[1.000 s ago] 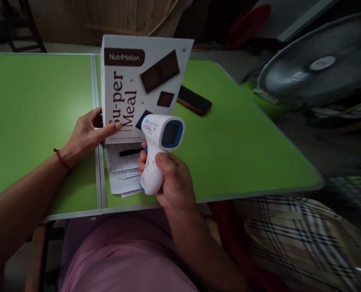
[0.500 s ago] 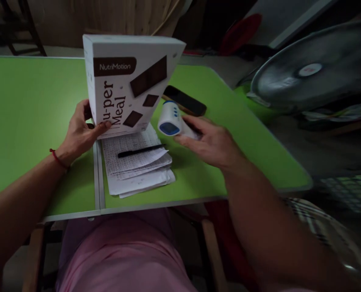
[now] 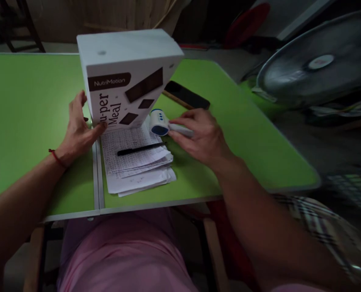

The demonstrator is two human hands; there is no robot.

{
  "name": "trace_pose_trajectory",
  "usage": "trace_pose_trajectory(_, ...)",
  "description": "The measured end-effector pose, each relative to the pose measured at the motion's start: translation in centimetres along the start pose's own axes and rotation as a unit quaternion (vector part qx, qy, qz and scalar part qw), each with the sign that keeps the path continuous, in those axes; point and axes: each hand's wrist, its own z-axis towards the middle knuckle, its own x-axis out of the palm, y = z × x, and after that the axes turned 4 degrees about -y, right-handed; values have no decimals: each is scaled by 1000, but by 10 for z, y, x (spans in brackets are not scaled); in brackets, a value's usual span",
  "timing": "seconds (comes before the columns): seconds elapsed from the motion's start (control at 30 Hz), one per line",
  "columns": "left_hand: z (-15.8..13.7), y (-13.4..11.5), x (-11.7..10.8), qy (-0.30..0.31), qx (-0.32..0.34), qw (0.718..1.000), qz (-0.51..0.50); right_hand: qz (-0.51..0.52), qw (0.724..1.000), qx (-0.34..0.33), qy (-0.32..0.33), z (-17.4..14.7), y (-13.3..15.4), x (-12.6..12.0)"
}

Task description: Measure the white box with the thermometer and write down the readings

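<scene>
A white NutriMotion meal box (image 3: 110,105) with brown pictures stands on the table, its base by the written sheets. My left hand (image 3: 79,121) is at its lower left corner, fingers spread and loose along the side, the thumb touching the front. In my right hand (image 3: 198,136) is the handle of a white and blue infrared thermometer (image 3: 159,121), gripped between thumb and fingers low over the table. The thermometer's head points left, beside the box. A black pen (image 3: 140,149) lies across the stack of handwritten papers (image 3: 137,162).
Behind the thermometer a dark phone (image 3: 186,95) lies on the green table (image 3: 244,134). A metal seam (image 3: 98,178) runs across the tabletop left of the papers. Beyond the right edge stands a large round metal lid or tray (image 3: 296,69). Wooden chair arms (image 3: 215,255) flank my lap.
The box has come down and leans differently, showing more of its top. My left fingers have loosened from its side. My right hand has moved left and lower with the thermometer.
</scene>
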Motion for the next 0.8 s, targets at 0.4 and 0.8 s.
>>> trace_pose_trajectory(0.4, -34, -75, 44, 215, 242, 931, 166, -38, 983, -106, 148, -14, 25, -1)
trace_pose_trajectory(0.8, -41, -82, 56, 325, 247, 887, 218, 333, 909, 225, -110, -48, 53, 3)
